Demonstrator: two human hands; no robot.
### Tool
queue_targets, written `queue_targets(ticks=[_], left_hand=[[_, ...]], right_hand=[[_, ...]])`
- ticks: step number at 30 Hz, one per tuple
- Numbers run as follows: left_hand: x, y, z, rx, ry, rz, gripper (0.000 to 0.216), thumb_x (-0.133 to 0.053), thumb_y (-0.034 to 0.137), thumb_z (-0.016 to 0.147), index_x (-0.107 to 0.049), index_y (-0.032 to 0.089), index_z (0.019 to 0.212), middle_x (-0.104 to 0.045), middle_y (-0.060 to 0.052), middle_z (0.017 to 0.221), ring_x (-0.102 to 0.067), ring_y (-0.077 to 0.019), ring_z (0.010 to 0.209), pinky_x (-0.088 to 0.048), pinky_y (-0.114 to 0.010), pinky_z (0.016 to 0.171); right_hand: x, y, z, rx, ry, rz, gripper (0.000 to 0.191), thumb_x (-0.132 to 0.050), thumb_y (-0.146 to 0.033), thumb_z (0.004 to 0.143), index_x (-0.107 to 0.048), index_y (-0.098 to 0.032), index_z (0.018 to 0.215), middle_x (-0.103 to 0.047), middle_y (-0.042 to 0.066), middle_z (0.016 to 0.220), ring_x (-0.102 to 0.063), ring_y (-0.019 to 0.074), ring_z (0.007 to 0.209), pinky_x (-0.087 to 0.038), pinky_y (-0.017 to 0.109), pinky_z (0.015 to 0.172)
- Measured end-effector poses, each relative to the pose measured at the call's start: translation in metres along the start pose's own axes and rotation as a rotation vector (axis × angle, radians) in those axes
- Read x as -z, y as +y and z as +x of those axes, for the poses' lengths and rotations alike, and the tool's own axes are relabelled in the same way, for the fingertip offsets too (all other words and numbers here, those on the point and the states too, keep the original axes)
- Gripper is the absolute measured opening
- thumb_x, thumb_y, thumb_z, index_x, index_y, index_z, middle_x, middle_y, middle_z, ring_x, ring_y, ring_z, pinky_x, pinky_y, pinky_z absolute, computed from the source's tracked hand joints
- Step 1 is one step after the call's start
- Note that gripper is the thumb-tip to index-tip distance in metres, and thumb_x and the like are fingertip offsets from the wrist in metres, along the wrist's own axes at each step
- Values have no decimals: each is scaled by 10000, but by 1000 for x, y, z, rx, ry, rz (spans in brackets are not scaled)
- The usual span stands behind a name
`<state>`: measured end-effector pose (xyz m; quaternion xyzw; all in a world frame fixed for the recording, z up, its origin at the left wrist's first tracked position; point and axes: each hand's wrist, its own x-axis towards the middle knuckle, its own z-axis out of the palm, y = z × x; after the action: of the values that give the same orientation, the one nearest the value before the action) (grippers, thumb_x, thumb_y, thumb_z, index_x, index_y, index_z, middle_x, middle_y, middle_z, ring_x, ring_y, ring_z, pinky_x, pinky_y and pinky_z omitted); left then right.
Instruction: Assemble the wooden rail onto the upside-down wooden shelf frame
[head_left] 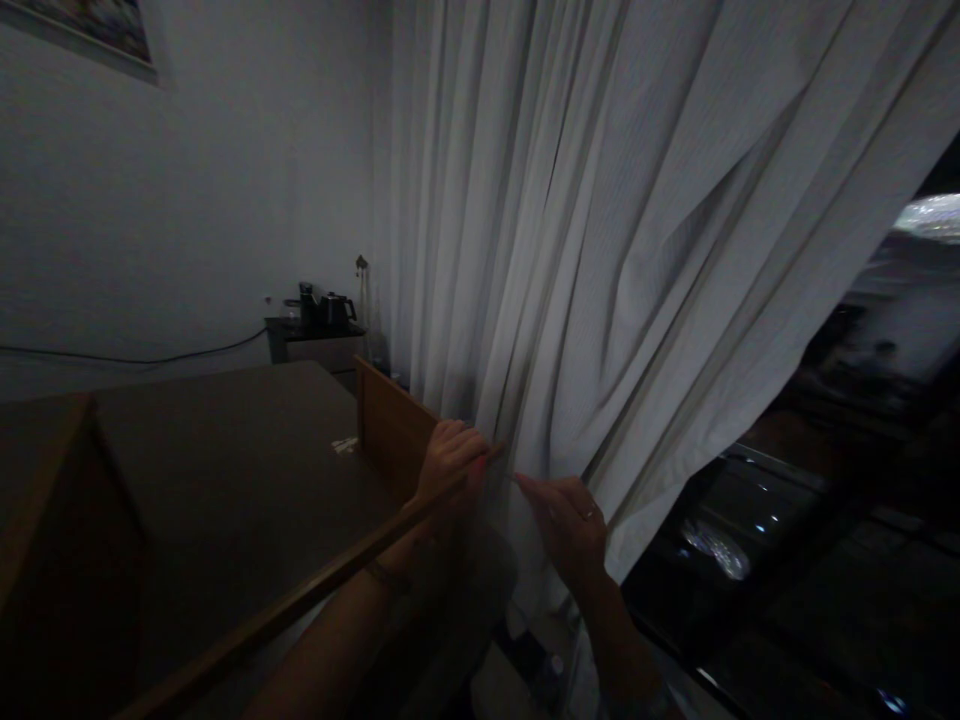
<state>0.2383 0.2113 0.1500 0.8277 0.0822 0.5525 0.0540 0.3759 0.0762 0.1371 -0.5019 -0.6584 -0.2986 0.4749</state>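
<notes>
My left hand (450, 462) is closed near the far end of a long, narrow wooden strip (330, 578), which slopes up from the lower left. A small reddish patch shows beside its fingertips. A ring is on my right hand (566, 520), whose thumb and fingers are pinched around something thin and pale, too small to name. The right fingertips are a short gap away from the strip's end. Behind my left hand stands an upright wooden panel (397, 415), at the edge of a dark brown tabletop (225, 440).
A long pale curtain (540, 250) hangs just beyond my hands. Dark window glass (787, 560) with reflections lies to the right. Another wooden panel (67, 540) rises at the left. By the back wall, a small cabinet (322, 350) bears a black pot (334, 308).
</notes>
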Motion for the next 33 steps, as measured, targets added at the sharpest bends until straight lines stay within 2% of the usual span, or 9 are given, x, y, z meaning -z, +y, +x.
queue_targets(ticks=[3,11,14,17,20,23,26,29,33], left_hand=[[2,2,0,5,-6,-9,385,-242,340,947,-455,212,653,-517,-27,626,-453,-191,670,-369,-367,702],[14,11,5,47,-110,-8,365,-245,312,944,-469,218,671,-525,-32,660,-467,-199,698,-398,-378,734],[16,13,6,48,-99,-14,347,-265,308,940,-445,217,659,-515,-37,661,-465,-205,709,-394,-379,726],[13,11,5,21,-70,-10,323,-289,297,929,-434,216,652,-500,-36,638,-454,-205,686,-378,-375,689],[11,9,5,19,-69,-7,324,-290,296,926,-439,214,650,-505,-33,632,-452,-201,679,-371,-373,684],[10,10,5,24,-40,-16,345,-270,307,934,-428,214,642,-498,-32,625,-446,-199,680,-372,-372,685],[10,10,4,32,-48,-17,340,-277,307,942,-417,214,647,-495,-28,634,-442,-194,678,-372,-365,687],[7,7,2,20,-51,-10,343,-271,313,946,-434,214,660,-500,-27,637,-445,-193,679,-367,-362,689],[-1,0,1,-36,33,26,372,-239,327,944,-419,215,638,-469,-21,590,-431,-194,650,-340,-364,667]], right_hand=[[-3,-13,4,-229,25,183,226,-598,-224,891,-669,-253,1104,-623,-11,705,-596,131,642,-528,255,631],[-12,-30,8,-736,-139,744,169,-587,-318,866,-680,-221,968,-626,-25,668,-616,119,609,-528,212,579],[-13,-29,8,-764,-172,808,199,-600,-379,871,-697,-217,934,-675,-7,692,-660,134,656,-557,239,644],[-12,-27,6,-701,-171,757,243,-633,-443,847,-715,-219,894,-723,21,759,-697,169,703,-579,285,671],[-10,-24,6,-504,-139,580,260,-638,-474,844,-736,-235,870,-738,40,814,-700,188,745,-578,308,679],[-13,-21,6,-274,-42,407,263,-611,-477,870,-746,-254,836,-729,32,759,-682,182,717,-562,305,657],[-19,-22,7,-187,45,308,354,-535,-493,911,-735,-251,748,-695,26,666,-647,173,639,-534,297,602],[-27,-29,9,-393,105,326,373,-456,-489,947,-717,-232,875,-629,-2,597,-589,140,540,-480,253,518],[-31,-39,14,-778,205,590,369,-465,-460,948,-541,-205,1205,-493,-87,489,-446,95,402,-376,185,407]])
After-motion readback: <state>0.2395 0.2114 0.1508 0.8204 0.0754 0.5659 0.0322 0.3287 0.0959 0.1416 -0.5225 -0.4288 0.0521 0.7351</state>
